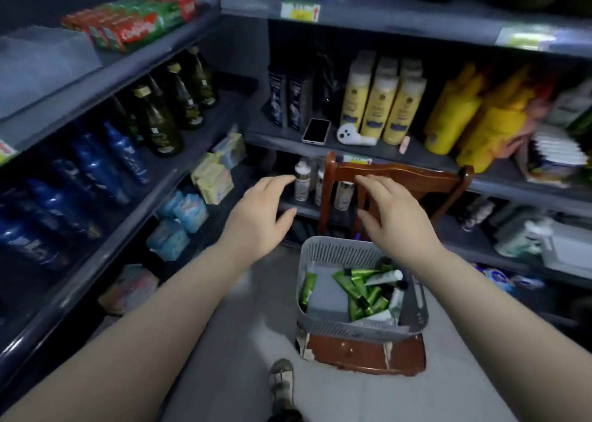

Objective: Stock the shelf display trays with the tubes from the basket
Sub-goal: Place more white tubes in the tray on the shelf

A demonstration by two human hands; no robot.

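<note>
Tubes, mostly green with dark caps, piled in the right half of the grey basket, itself standing on the seat of a brown wooden chair in front of the shelves. One more green tube apart from the pile, leaning along the left wall of the basket, long axis nearly upright in the picture, cap end not to be made out. Within the pile no common direction: some long axes slanting from upper left to lower right, some nearly level, a pale tube with its white cap pointing to the right, several crossing one over another. Left hand and right hand both hovering above the far rim of the basket, close to the chair back, fingers spread and softly bent, holding nothing and touching nothing. Judged as the beginning of a reach for stock, with almost all of the task ahead. For a good pick: lower one hand into the pile from above, choose a top tube lying free, pinch it across the body near the middle and not by the cap, then lift along its own long axis to avoid dragging the neighbours. Better to gather several with caps turned one way, to save turning at the shelf. Display trays not recognisable with certainty among the blurred shelves; find them first before carrying.
</note>
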